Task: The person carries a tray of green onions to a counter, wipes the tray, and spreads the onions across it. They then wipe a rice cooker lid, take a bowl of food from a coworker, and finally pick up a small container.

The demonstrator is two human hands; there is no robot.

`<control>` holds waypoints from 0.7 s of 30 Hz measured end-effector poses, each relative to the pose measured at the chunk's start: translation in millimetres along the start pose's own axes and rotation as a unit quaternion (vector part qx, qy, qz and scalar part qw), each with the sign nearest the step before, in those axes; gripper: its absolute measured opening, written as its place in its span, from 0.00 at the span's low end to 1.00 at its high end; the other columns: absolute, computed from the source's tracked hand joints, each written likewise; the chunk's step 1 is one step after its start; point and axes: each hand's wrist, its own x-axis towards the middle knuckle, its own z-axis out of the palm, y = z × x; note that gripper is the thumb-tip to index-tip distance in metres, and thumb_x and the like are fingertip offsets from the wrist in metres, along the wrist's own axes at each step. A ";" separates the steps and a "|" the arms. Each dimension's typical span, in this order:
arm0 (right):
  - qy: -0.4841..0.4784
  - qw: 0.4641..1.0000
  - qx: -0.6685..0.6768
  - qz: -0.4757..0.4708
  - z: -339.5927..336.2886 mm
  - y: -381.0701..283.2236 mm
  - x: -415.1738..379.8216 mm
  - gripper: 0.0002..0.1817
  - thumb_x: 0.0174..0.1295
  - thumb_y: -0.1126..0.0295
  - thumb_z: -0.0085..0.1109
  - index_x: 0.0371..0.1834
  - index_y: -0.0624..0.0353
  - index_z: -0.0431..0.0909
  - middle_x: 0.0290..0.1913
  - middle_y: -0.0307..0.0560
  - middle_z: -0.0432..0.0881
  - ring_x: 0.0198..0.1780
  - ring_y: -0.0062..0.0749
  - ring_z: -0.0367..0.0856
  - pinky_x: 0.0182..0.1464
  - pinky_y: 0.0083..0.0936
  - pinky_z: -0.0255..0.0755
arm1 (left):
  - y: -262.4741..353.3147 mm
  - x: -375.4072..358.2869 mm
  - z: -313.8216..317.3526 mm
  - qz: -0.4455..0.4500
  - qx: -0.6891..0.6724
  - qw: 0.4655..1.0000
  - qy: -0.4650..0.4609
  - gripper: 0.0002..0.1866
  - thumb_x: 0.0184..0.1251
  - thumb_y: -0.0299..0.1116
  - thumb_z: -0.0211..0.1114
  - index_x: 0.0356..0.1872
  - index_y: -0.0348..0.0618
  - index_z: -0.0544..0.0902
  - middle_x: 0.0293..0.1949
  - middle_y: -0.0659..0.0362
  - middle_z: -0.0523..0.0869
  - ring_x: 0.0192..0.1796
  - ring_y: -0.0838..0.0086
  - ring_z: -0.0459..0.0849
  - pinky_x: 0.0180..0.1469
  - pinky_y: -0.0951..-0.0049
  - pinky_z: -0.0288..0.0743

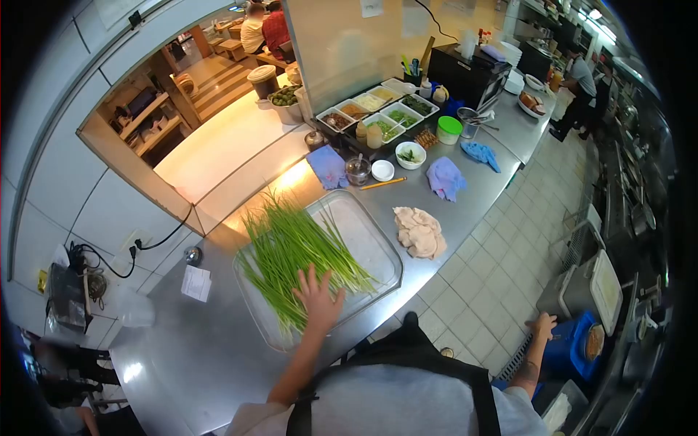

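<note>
Long green chives (302,254) lie heaped in a clear shallow tray (396,270) on the steel counter. My left hand (318,296) rests on the lower right part of the heap, its fingers spread and holding nothing. Out to the right, away from the counter, my right hand (542,325) is beside a blue bin (571,349) and a grey container. Its fingers look partly bent, and whether they touch or hold anything is too small to tell.
Right of the tray lie a beige cloth (419,232) and a purple cloth (446,179). Behind them stand a white bowl (411,155), a green-lidded tub (449,129) and a rack of ingredient trays (374,112). Two people (582,83) stand farther along the kitchen.
</note>
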 end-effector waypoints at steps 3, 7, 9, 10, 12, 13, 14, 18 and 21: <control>-0.141 0.976 0.164 -0.026 18.7 -8.1 30.2 0.15 0.51 0.65 0.67 0.43 0.51 0.86 0.59 0.54 0.79 0.67 0.47 0.69 0.55 0.54 0.71 | 25.7 5.3 5.4 0.064 0.055 0.994 -0.069 0.30 0.64 0.50 0.63 0.66 0.55 0.73 0.76 0.53 0.55 0.78 0.44 0.42 0.66 0.22 0.33; -0.097 0.978 0.102 -0.156 51.3 -81.5 13.5 0.36 0.51 0.76 0.64 0.66 0.37 0.71 0.73 0.64 0.58 0.74 0.58 0.57 0.64 0.52 0.67 | 43.5 19.3 32.1 0.081 0.038 0.994 -0.061 0.28 0.65 0.52 0.60 0.66 0.58 0.73 0.76 0.56 0.57 0.78 0.45 0.45 0.66 0.21 0.31; -0.059 0.934 0.195 -0.293 62.9 -123.6 2.0 0.39 0.49 0.75 0.68 0.69 0.39 0.68 0.74 0.65 0.56 0.74 0.58 0.56 0.68 0.45 0.64 | 49.5 25.0 40.9 0.124 0.049 0.990 -0.043 0.28 0.66 0.52 0.59 0.66 0.58 0.74 0.75 0.58 0.59 0.78 0.47 0.47 0.66 0.20 0.30; -0.024 0.901 0.241 -0.360 45.0 -155.7 -12.8 0.40 0.49 0.74 0.70 0.69 0.41 0.67 0.74 0.65 0.56 0.73 0.59 0.58 0.69 0.42 0.63 | 50.1 32.1 46.9 0.118 0.066 0.990 -0.050 0.26 0.66 0.51 0.59 0.64 0.58 0.75 0.74 0.58 0.61 0.78 0.48 0.48 0.66 0.20 0.30; 0.000 0.823 0.336 -0.457 5.0 -213.6 -45.6 0.39 0.46 0.73 0.74 0.66 0.49 0.70 0.73 0.67 0.57 0.70 0.61 0.62 0.68 0.45 0.63 | 46.4 52.6 56.7 0.106 0.099 0.988 -0.059 0.23 0.67 0.51 0.58 0.61 0.56 0.77 0.72 0.59 0.64 0.77 0.49 0.50 0.65 0.19 0.29; -0.001 0.771 0.369 -0.519 -19.5 -238.6 -62.0 0.36 0.47 0.70 0.74 0.64 0.51 0.73 0.72 0.67 0.57 0.70 0.61 0.63 0.68 0.45 0.63 | 43.0 54.3 59.0 0.079 0.123 0.987 -0.062 0.22 0.67 0.51 0.58 0.58 0.55 0.77 0.72 0.58 0.65 0.77 0.50 0.50 0.65 0.19 0.29; -0.007 0.728 0.391 -0.563 -28.7 -263.5 -76.8 0.35 0.47 0.68 0.73 0.63 0.50 0.74 0.72 0.67 0.58 0.69 0.60 0.63 0.67 0.45 0.64 | 38.1 58.3 59.3 0.052 0.147 0.986 -0.064 0.21 0.67 0.51 0.57 0.55 0.54 0.78 0.71 0.58 0.66 0.77 0.50 0.51 0.65 0.19 0.29; -0.041 0.640 0.345 -0.686 -70.5 -328.8 -126.7 0.29 0.51 0.61 0.71 0.60 0.42 0.77 0.69 0.55 0.64 0.68 0.55 0.63 0.63 0.47 0.65 | 13.1 42.3 46.7 0.007 0.160 0.987 -0.009 0.18 0.67 0.51 0.57 0.46 0.49 0.78 0.70 0.58 0.68 0.76 0.49 0.53 0.65 0.19 0.28; -0.038 0.688 0.226 -0.688 -50.7 -358.0 -149.6 0.23 0.54 0.60 0.68 0.56 0.40 0.79 0.66 0.45 0.68 0.67 0.53 0.63 0.60 0.50 0.66 | 4.2 20.1 28.4 -0.061 0.162 0.985 -0.008 0.20 0.66 0.51 0.58 0.49 0.48 0.78 0.71 0.58 0.67 0.77 0.48 0.51 0.65 0.18 0.29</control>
